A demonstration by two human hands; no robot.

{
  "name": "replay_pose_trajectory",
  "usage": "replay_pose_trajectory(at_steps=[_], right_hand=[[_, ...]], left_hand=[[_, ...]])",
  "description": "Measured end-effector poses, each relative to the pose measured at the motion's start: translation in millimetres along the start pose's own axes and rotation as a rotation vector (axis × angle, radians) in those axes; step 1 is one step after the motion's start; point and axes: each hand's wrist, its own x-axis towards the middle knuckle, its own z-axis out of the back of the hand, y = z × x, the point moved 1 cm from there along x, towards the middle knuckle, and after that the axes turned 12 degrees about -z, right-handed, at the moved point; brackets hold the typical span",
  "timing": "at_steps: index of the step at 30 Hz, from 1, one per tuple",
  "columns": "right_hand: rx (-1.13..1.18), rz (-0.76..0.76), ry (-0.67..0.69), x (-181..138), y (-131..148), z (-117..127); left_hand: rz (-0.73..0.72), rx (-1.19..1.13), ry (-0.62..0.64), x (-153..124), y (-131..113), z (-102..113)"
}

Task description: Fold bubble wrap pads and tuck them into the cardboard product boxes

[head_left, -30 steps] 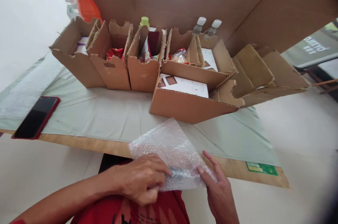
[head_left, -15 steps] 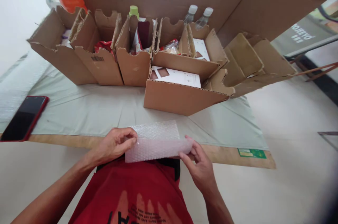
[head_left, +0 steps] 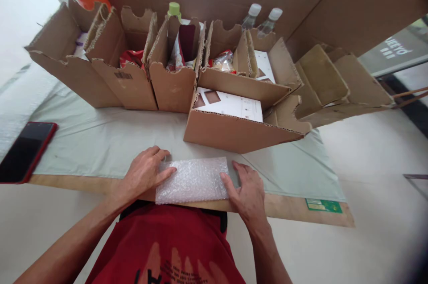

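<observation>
Where the folded bubble wrap [head_left: 197, 181] lies along the near edge of the desk [head_left: 287, 207], the left hand [head_left: 142, 174] touches its left end and the right hand [head_left: 247, 190] its right, both with thumb and fingers spread apart.

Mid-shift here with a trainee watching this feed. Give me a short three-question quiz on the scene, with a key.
1. What lies between the left hand and the right hand? A) a bottle B) bubble wrap C) a phone
2. Fill in: the phone has a ___ edge.
3. True or false: the phone lies inside a cardboard box.

Key: 1 B; 2 red; 3 false.
</observation>
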Motion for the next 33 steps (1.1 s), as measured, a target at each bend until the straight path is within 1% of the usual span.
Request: replay_pose_trajectory(at_steps=[2,5,7,9,10,11,12,13,14,15,16,17,18,19,21,22,23,25,27,29,30,31,33], right_hand=[[0.018,-0.015,0.055,8,3,-3],[0.190,-0.055,0.136,13,8,-7],[0.272,-0.067,0.175,11,12,-4],[0.333,-0.083,0.214,7,15,5],[0.388,-0.099,0.221,5,17,12],[0.455,-0.110,0.210,3,19,21],[0.525,-0.107,0.183,2,22,29],[0.586,-0.073,0.148,3,25,37],[0.623,-0.007,0.110,4,27,43],[0.625,0.082,0.079,6,29,47],[0.601,0.176,0.061,8,30,49],[0.550,0.260,0.054,10,30,48],[0.477,0.332,0.059,11,27,45],[0.391,0.388,0.078,11,23,41],[0.227,0.455,0.159,6,11,33],[0.175,0.472,0.198,3,5,31],[0.150,0.473,0.222,-1,-1,32],[0.163,0.422,0.204,-6,-5,38],[0.206,0.360,0.138,-6,3,44],[0.229,0.337,0.097,-1,22,40],[0.214,0.345,0.093,3,32,33],[0.184,0.355,0.095,7,42,24],[0.105,0.365,0.102,15,54,3]], left_hand=[[-0.005,0.015,0.065,1,-2,2],[-0.013,0.011,0.141,7,-10,1],[-0.026,0.018,0.152,8,-14,0],[-0.038,-0.013,0.120,6,-17,3],[-0.046,-0.051,0.069,3,-17,7],[-0.064,-0.093,-0.017,1,-17,13],[-0.099,-0.130,-0.135,-3,-17,21],[-0.149,-0.144,-0.268,-6,-17,28],[-0.214,-0.123,-0.395,-10,-17,35],[-0.291,-0.070,-0.486,-14,-17,40],[-0.365,-0.002,-0.526,-17,-17,43],[-0.427,0.064,-0.511,-21,-15,42],[-0.477,0.110,-0.448,-25,-13,38],[-0.514,0.127,-0.355,-29,-11,32],[-0.540,0.075,-0.167,-38,-5,19],[-0.532,0.030,-0.122,-43,-2,15],[-0.519,-0.012,-0.110,-46,0,13],[-0.476,-0.050,-0.191,-48,0,14],[-0.466,-0.033,-0.289,-41,-4,17],[-0.478,0.005,-0.323,-26,-11,17],[-0.481,0.028,-0.309,-18,-14,14],[-0.475,0.050,-0.271,-9,-16,10],[-0.431,0.086,-0.150,6,-17,0]])
